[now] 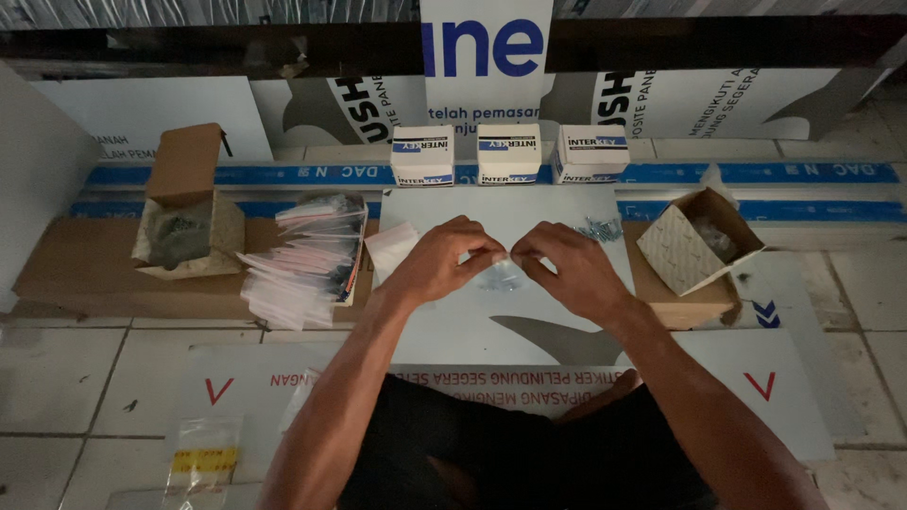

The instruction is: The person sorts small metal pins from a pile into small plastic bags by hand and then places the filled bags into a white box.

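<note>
Both hands meet over the middle of the white panel [567, 326] lying on the floor. Left hand [436, 260] and right hand [572, 269] each pinch the top edge of one small clear bag [501, 276] between thumb and fingertips, both grips closed tight on it. The bag hangs just above the panel, with small metal parts inside; too dim to tell what kind.

Risks, as I judge them:
- The pinch is only on the thin top edge. If one side slips, the bag tips and its contents spill over the panel.
- Loose screws [599, 228] lie near the panel's far right corner, just past the right hand. A sweep of that wrist would scatter them.
- Light is poor, so small parts would be hard to find on the floor tiles.

Around:
- Three small white-and-blue boxes [507, 154] in a row along the panel's far edge.
- Stack of filled clear bags [307, 260] off the left edge, with a flat empty one [389, 247] beside it.
- Open cardboard box [184, 212] far left, another open carton [697, 244] on the right, both on flat cardboard.
- Lone bag with a yellow label [203, 458] near left on the floor.

Nothing lies between the hands and the panel; the stack on the left crowds the left forearm most.
</note>
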